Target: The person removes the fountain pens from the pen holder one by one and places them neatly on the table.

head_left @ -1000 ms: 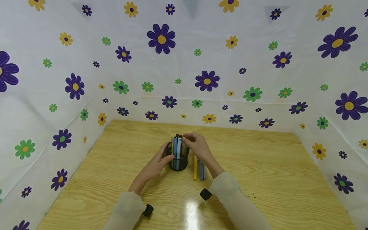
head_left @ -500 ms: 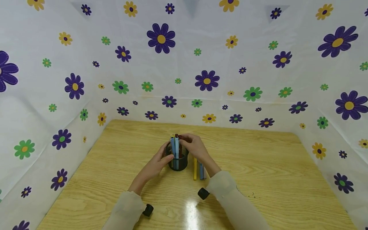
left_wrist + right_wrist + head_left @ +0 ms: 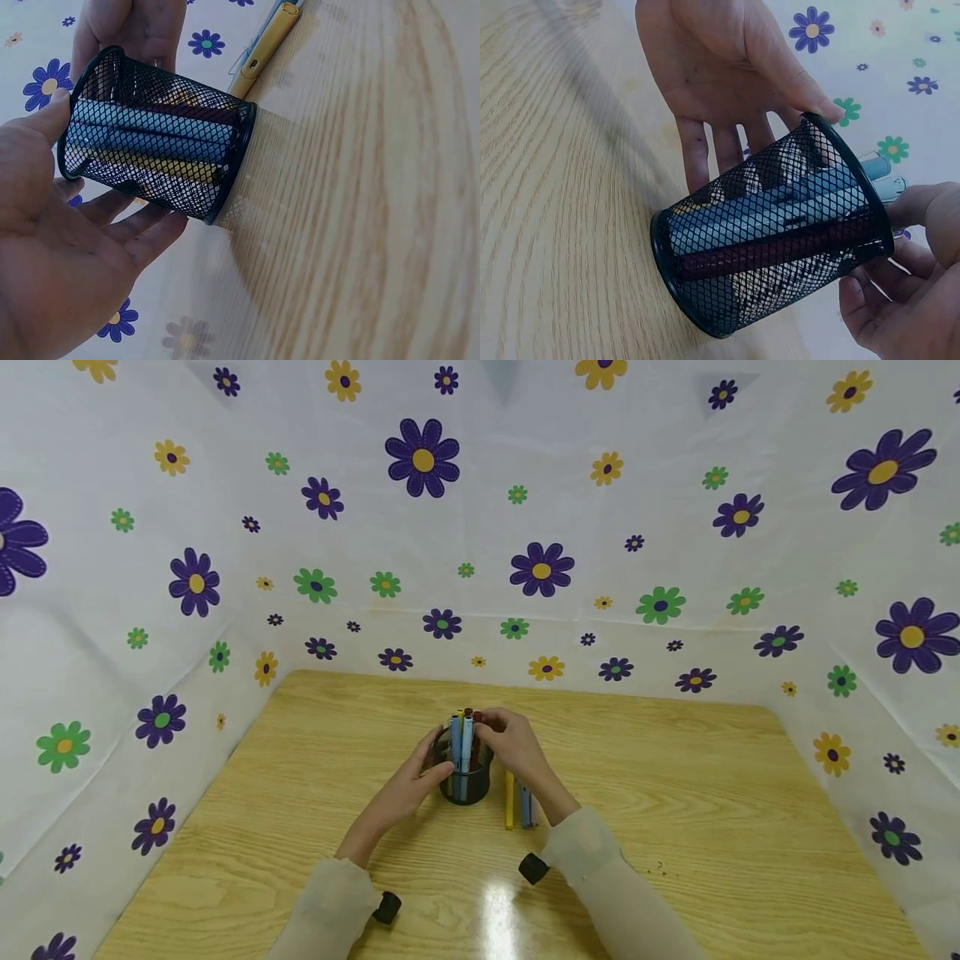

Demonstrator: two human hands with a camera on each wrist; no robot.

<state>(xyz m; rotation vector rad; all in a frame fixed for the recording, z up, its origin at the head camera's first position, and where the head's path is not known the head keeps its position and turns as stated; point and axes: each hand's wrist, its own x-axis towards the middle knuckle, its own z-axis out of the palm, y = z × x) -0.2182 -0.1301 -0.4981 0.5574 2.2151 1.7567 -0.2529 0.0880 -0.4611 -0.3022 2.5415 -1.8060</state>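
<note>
A black mesh pen holder (image 3: 465, 789) stands on the table with several pens upright in it. Blue pens (image 3: 456, 742), a yellow one and dark red ones show above its rim. My left hand (image 3: 408, 785) holds the holder from the left, thumb at the near rim and fingers round the far side. At the right rim, the fingers of my right hand (image 3: 517, 747) pinch the top of a dark red pen (image 3: 477, 717); the thumb partly hides it in the right wrist view. Through the mesh (image 3: 772, 225), the pens' lower parts are visible.
A yellow pen (image 3: 509, 802) and a blue pen (image 3: 527, 808) lie on the wooden table (image 3: 712, 793) right of the holder, below my right wrist. A flower-patterned white cloth (image 3: 480, 527) encloses the back and sides. Small dark specks (image 3: 660, 868) dot the table at right.
My right fingers have moved slightly left onto the pen tops, then a little back right. The pen tops have leaned left and back right. My left hand stays on the holder.
</note>
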